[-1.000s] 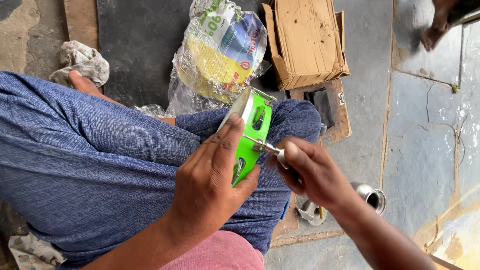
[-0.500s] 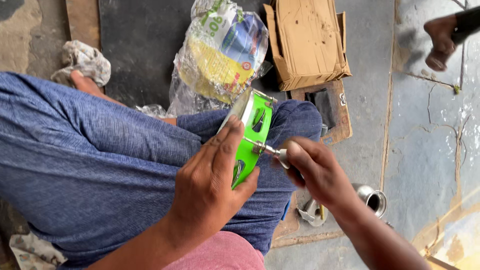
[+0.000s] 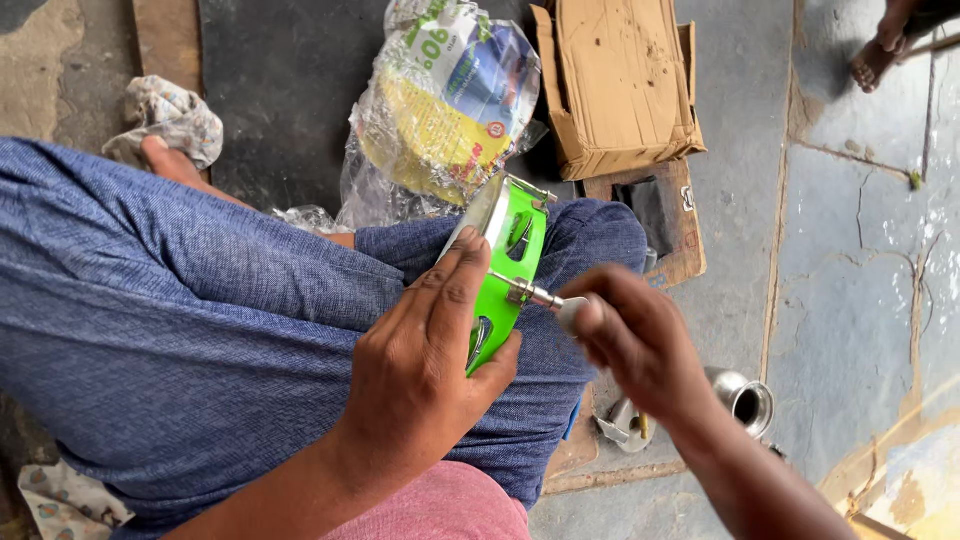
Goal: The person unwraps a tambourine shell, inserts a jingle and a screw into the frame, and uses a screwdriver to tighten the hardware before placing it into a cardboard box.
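1. One bright green tambourine (image 3: 508,275) with a pale drumhead is the centre of the work. It stands on edge over the person's knee, its rim facing up, with small metal jingles showing in slots in the rim.
2. The left hand (image 3: 425,360) is wrapped around the near part of the tambourine, fingers laid over the drumhead side and thumb pressed on the green rim, a firm closed hold.
3. A small metal tool (image 3: 535,294) with a pale handle meets the tambourine's rim on its right side, its tip touching the green band.
4. The right hand (image 3: 640,340) is closed around that tool's handle just right of the tambourine, fingers curled tight.
5. Under the tambourine lie the person's crossed legs in blue cloth (image 3: 200,320).
6. Just beyond the tambourine, a crumpled clear plastic bag (image 3: 440,120) with yellow and blue print lies on the floor.
7. Beyond and to the right of the tambourine sits a torn cardboard box (image 3: 615,80).
8. Right of and nearer than the tambourine, a small steel cup (image 3: 745,400) lies on its side on the grey stone floor (image 3: 850,250).
9. Far left of the tambourine lies a crumpled rag (image 3: 170,115).
10. Well apart from the tambourine, at the top right, another person's bare foot (image 3: 880,45) rests on the floor.
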